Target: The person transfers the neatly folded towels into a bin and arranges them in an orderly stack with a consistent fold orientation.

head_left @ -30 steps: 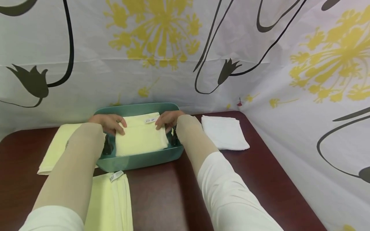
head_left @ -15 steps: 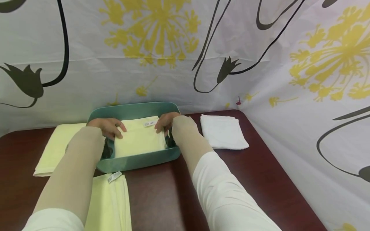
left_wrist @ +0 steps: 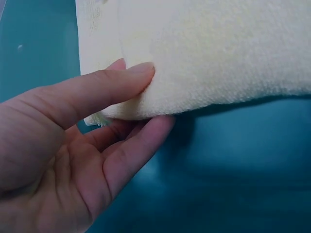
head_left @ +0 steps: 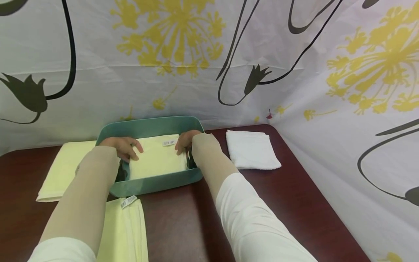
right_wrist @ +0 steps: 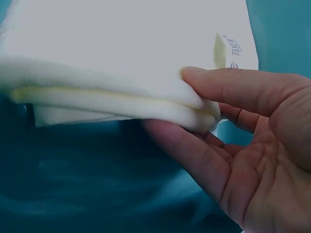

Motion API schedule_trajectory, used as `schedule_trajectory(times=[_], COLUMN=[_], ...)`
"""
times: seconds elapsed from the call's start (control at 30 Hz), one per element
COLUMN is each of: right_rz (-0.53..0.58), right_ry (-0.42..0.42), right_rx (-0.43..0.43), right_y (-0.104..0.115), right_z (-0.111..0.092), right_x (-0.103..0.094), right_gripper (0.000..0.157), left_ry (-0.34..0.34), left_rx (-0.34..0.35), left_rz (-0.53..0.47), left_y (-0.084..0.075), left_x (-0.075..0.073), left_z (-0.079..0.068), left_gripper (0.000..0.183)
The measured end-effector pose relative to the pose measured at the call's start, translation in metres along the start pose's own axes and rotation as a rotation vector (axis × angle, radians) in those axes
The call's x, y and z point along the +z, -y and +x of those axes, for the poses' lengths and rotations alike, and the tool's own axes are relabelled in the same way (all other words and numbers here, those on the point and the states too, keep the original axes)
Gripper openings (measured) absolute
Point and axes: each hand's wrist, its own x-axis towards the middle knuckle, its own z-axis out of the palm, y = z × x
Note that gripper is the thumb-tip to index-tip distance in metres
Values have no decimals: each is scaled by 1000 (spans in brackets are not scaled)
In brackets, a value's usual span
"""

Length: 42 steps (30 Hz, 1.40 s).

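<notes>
A folded pale yellow towel (head_left: 157, 158) with a white label lies inside a teal basin (head_left: 140, 187). My left hand (head_left: 122, 146) pinches its left edge, thumb on top and fingers beneath, as the left wrist view shows with the towel (left_wrist: 204, 53). At the opposite side my right hand (head_left: 188, 141) grips the folded layers between thumb and fingers. In the right wrist view the label (right_wrist: 235, 51) shows just beyond that thumb. Teal basin surface is visible below the towel edge in both wrist views.
Left of the basin lies another folded yellow towel (head_left: 65, 169), partly behind my left arm. A third yellow towel (head_left: 122, 233) sits in front. To the right is a folded white cloth (head_left: 252, 150) on the dark red table (head_left: 176, 225). A patterned curtain (head_left: 196, 91) hangs behind.
Both hands have lowered the yellow towel slightly into the basin. The basin and nearby towels appear a little further left in view. The grip looks the same.
</notes>
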Motion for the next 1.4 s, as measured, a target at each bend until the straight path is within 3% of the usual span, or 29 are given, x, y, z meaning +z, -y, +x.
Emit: schedule_trajectory(times=[0.27,0.4,0.7,0.83,0.93,1.17,1.27,1.4], right_rz=[23,15,-161,-184,-134,-119,-81,49], right_ry=[1,28,-18,-23,-36,-163,-204,-250], right_rx=[2,-2,-61,-61,-45,17,-11,-52], right_y=[-7,-7,-9,-10,-10,-11,-10,-7], right_z=[21,21,19,13,5,-9,-12,-17], right_x=[-5,-6,-9,-9,-9,-10,-10,-9], right_gripper=[35,38,41,43,43,42,45,43], left_ry=[-7,0,-44,-56,-75,-120,-157,-189], left_rx=[18,25,15,29,38,61,87,118], left_rz=[43,50,71,85,76,70,61,102], left_y=[-2,-3,-11,-12,-12,-18,-22,-26], left_x=[0,-2,0,2,4,6,7,6], left_z=[-5,-8,-24,-28,-30,-36,-39,-43], left_gripper=[41,40,43,43,43,43,43,44])
